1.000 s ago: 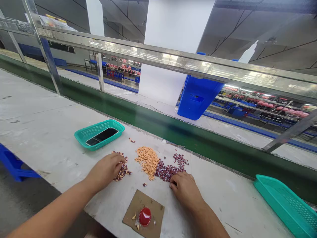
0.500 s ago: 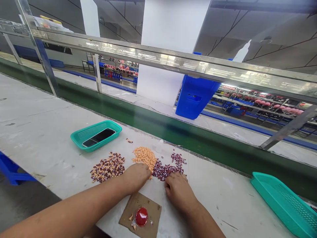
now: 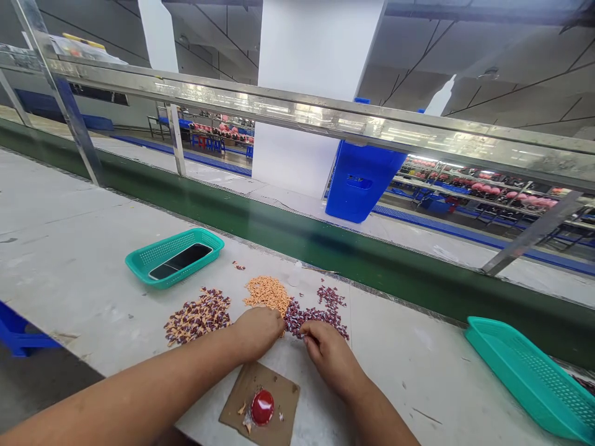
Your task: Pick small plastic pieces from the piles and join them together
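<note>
My left hand [image 3: 259, 333] rests with curled fingers at the near edge of a pile of small orange pieces [image 3: 267, 292]; its fingertips are hidden. My right hand [image 3: 328, 350] pinches something too small to make out, beside the dark purple pieces [image 3: 304, 316]. Left of my left hand lies a pile of mixed orange and purple pieces [image 3: 199, 314]. Nearer to me, a round red object [image 3: 263, 407] sits on a brown square board [image 3: 286, 412], with orange scraps around it.
A green basket [image 3: 139, 269] holding a dark phone-like object [image 3: 181, 261] stands at the left. Another green basket [image 3: 515, 371] is at the right. Beyond the table run a green belt [image 3: 279, 229] and a metal rail [image 3: 279, 105], with a blue bin [image 3: 357, 192] behind.
My right hand has shifted slightly left towards my left hand, its thumb and finger now meeting at the purple pile's edge. My left hand has barely moved. The view has shifted slightly.
</note>
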### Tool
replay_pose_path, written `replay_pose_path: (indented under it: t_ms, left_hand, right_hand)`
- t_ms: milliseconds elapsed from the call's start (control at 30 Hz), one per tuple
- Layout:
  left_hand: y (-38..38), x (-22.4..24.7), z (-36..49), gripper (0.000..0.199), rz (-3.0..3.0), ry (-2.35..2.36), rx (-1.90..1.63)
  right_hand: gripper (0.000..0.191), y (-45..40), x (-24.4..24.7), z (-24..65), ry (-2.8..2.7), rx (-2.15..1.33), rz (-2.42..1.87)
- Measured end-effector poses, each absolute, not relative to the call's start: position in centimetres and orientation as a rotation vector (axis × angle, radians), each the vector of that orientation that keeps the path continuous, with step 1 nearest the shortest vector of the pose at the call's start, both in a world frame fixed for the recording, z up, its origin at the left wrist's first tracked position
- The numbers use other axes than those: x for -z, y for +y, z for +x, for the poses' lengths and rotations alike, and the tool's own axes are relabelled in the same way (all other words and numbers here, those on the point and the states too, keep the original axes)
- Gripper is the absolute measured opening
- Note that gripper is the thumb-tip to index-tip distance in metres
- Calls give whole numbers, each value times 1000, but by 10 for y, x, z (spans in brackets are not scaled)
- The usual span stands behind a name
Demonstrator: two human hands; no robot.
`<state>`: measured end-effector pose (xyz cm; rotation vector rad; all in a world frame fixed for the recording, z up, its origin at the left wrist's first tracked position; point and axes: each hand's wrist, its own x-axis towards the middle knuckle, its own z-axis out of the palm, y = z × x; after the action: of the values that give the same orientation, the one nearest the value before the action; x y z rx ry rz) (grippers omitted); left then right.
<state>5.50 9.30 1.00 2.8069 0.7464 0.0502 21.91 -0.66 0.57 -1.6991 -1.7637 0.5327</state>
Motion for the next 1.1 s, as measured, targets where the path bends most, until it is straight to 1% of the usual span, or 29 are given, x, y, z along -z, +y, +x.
replay_pose_path:
  t_ms: [133, 200, 400, 500, 633, 733, 867, 967, 1000, 1100]
  left_hand:
    - [94, -15, 53, 13, 2622, 759, -162]
    - [91, -21, 50, 12, 2484, 753, -228]
    - [62, -28, 43, 16, 2018, 691, -316]
    - [51, -28, 39, 18, 1759, 589, -331]
    - [49, -28, 32, 17, 1285, 399, -336]
    - [48, -27, 28, 20, 1205, 424, -312]
    - [45, -22, 20, 22, 1206, 524, -363]
    - [40, -20, 10, 19, 1178, 638, -474]
    - [39, -19, 6, 17, 1170, 665, -512]
    - [33, -19, -6, 15, 1165, 724, -605]
  right_hand:
    - [13, -5, -1, 221, -1585, -765, -1543]
    - [12, -6, -1, 221, -1484, -888, -1467]
    - [26, -12, -3, 206, -1288, -1265, -1181]
    - [33, -15, -2, 197, -1162, -1367, -1084]
    - [30, -20, -1, 190, -989, -1501, -963]
    - [27, -22, 0, 188, -961, -1587, -887]
    - [24, -24, -2, 188, -1141, -1538, -970]
    - [5, -28, -10, 184, -1406, -1334, -1236]
    - [4, -30, -13, 182, -1514, -1234, -1332]
    - [18, -34, -20, 174, -1845, -937, -1483]
